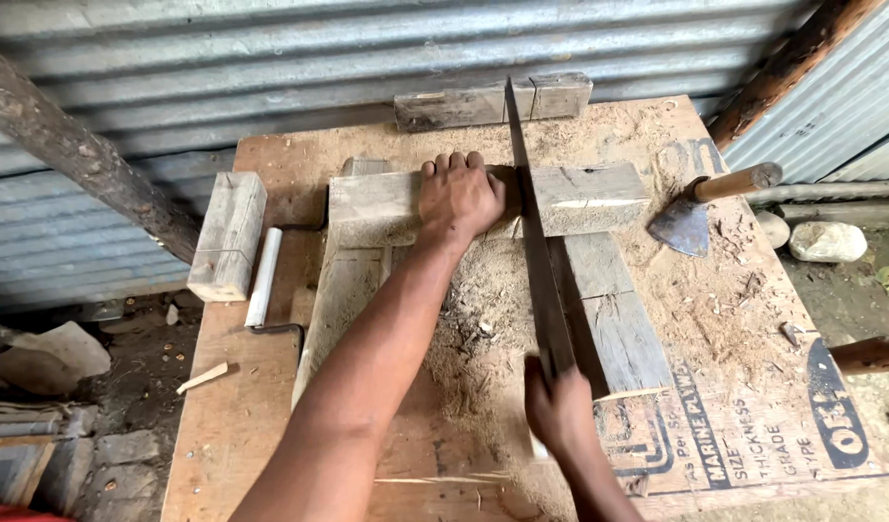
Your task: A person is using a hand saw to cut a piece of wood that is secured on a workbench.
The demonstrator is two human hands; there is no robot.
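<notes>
My left hand [457, 200] presses flat on a weathered wooden block [599, 196] that lies crosswise on two planks [614, 309]. Its fingers curl over the block's far edge. My right hand [559, 406] grips the handle of a hand saw [533, 232]. The saw's blade runs away from me and crosses the block just right of my left hand. Sawdust covers the plywood bench top [242, 406] below the cut.
A hatchet [691, 217] with a wooden handle lies at the bench's right. A wooden block [229, 235] and a white tube [265, 275] sit at the left. Another block [464, 104] rests against the corrugated metal wall. Stones [826, 241] lie on the ground at right.
</notes>
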